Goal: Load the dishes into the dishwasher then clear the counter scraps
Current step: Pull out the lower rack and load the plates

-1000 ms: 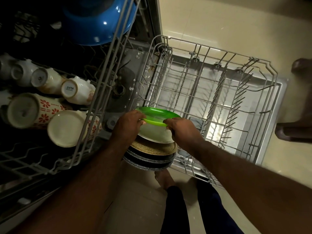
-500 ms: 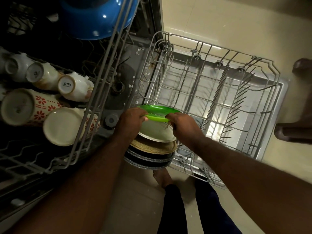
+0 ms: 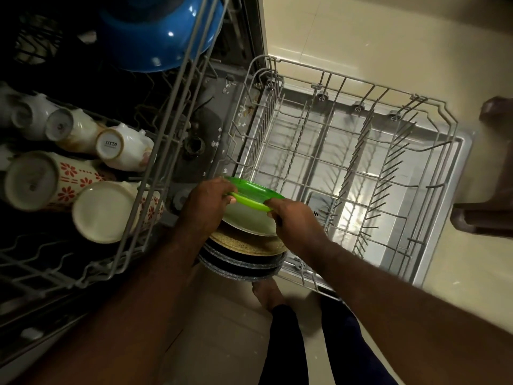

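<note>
Right hand pinches the green plate, left hand grips the stack; stand the plate upright between rack prongs at two o'clock.

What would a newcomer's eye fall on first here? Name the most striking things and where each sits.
The bright green plate at centre stands out, gripped by the left hand and right hand atop a stack of plates. Next comes the glossy blue bowl at top left, with cups below it, bases showing.
</note>
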